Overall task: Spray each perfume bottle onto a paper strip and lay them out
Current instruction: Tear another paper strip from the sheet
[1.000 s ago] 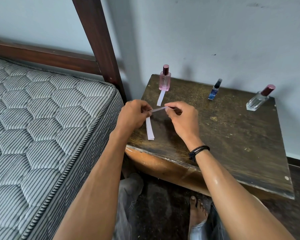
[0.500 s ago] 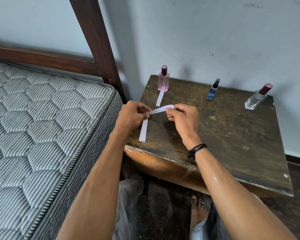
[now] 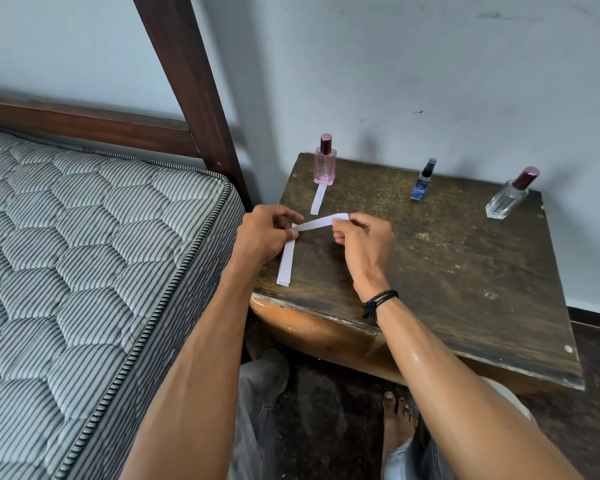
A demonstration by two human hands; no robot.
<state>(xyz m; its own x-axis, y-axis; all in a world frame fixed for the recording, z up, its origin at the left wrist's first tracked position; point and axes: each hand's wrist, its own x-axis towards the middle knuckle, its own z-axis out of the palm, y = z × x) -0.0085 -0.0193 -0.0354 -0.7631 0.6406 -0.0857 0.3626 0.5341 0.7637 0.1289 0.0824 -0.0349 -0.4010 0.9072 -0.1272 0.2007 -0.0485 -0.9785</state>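
Note:
Three perfume bottles stand along the back of a worn wooden table [image 3: 465,271]: a pink bottle [image 3: 325,164] at left, a small blue bottle [image 3: 422,183] in the middle, a clear bottle with a maroon cap [image 3: 508,197] at right. One white paper strip [image 3: 318,199] lies flat in front of the pink bottle. My left hand [image 3: 265,235] pinches a small stack of paper strips [image 3: 286,263] hanging down to the table. My right hand [image 3: 362,242] pinches the far end of a single strip [image 3: 321,221] that still reaches to my left fingers.
A striped quilted mattress [image 3: 84,254] lies close on the left, with a dark wooden bedpost [image 3: 187,81] behind it. A grey wall stands right behind the table. My knees and a bare foot [image 3: 397,420] show below the table's front edge.
My right hand has drawn one strip out to the right from the stack in my left hand. The stack has swung slightly left and hangs lower.

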